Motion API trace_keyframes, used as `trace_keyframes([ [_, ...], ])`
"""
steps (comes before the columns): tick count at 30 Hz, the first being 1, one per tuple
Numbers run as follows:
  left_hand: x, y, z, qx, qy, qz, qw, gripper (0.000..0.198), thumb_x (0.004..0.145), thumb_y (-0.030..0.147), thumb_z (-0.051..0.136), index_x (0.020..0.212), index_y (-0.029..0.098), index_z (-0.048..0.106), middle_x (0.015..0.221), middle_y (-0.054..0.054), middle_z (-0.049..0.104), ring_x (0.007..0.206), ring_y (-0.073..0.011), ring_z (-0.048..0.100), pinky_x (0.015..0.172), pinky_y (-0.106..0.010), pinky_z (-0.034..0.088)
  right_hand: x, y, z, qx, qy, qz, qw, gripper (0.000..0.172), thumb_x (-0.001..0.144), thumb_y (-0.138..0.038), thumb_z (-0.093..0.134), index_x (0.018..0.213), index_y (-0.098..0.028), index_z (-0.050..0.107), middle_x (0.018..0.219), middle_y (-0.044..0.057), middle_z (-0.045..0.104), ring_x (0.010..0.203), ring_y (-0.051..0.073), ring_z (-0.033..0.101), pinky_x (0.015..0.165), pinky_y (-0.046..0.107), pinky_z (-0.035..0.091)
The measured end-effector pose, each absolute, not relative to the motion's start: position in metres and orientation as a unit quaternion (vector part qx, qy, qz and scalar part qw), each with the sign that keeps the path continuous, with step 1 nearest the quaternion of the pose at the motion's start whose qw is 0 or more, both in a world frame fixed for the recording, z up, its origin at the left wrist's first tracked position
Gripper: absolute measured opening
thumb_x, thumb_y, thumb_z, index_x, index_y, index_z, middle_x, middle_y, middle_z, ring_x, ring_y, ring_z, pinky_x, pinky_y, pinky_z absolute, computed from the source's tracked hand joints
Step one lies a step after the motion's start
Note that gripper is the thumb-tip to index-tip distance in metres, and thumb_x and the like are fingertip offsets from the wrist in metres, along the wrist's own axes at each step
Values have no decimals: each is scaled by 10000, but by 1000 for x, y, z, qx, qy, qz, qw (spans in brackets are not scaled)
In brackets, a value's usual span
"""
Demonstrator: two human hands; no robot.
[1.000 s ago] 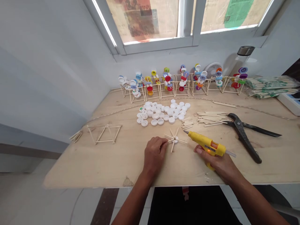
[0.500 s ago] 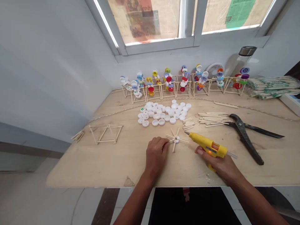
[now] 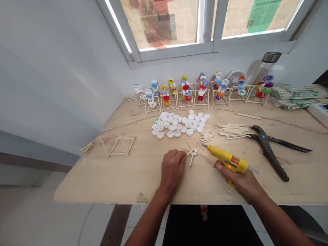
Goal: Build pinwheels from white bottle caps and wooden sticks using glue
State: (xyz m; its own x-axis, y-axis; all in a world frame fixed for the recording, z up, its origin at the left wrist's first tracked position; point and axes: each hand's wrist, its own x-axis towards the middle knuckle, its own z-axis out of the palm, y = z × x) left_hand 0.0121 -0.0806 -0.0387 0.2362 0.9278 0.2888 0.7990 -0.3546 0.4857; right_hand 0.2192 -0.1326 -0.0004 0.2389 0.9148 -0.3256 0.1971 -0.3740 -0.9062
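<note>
My left hand point(image 3: 173, 167) rests on the table with its fingers closed on one stick tip of a star-shaped wheel of thin wooden sticks point(image 3: 191, 158). Under the wheel's hub lies a white bottle cap point(image 3: 195, 153). A yellow hot glue gun point(image 3: 222, 155) is in my right hand point(image 3: 242, 181). Its nozzle points left, a short way from the wheel, and an orange light glows on its body. From its back end sticks out a clear glue stick point(image 3: 253, 169). Beyond the wheel spreads a cluster of white bottle caps point(image 3: 177, 134).
Short cut sticks point(image 3: 206, 136) and longer sticks point(image 3: 233, 131) lie behind the glue gun, beside black-handled pliers point(image 3: 269, 153). A stick frame point(image 3: 119, 147) stands at left. Stick frames with colourful cap wheels point(image 3: 185, 92) line the wall, near a small fan point(image 3: 235, 79) and a bottle point(image 3: 268, 68).
The view has shifted very slightly. Both hands, the stick wheel and the glue gun keep the same positions.
</note>
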Motion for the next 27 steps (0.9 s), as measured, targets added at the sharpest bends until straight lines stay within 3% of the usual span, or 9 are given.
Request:
trace_keyframes([
  [12, 14, -83, -37, 781, 555, 267, 105, 176, 851, 174, 443, 823, 207, 613, 782, -30, 619, 795, -187, 532, 725, -321, 394, 218, -134, -2, -679, -403, 450, 416, 389, 571, -479, 717, 795, -162, 693, 773, 76, 709, 745, 241, 666, 627, 279, 532],
  [20, 15, -83, -40, 789, 552, 255, 84, 181, 850, 161, 442, 810, 212, 611, 780, -31, 618, 781, -186, 533, 707, -314, 386, 217, -133, 4, -675, -408, 465, 402, 348, 598, -455, 691, 794, -167, 678, 837, 81, 707, 824, 261, 654, 731, 324, 520],
  [27, 16, -83, -39, 793, 551, 248, 78, 195, 854, 156, 434, 815, 211, 617, 796, -35, 620, 788, -186, 531, 701, -313, 386, 219, -134, -3, -659, -428, 468, 406, 354, 629, -458, 674, 820, -161, 659, 833, 77, 693, 800, 245, 642, 680, 311, 504],
])
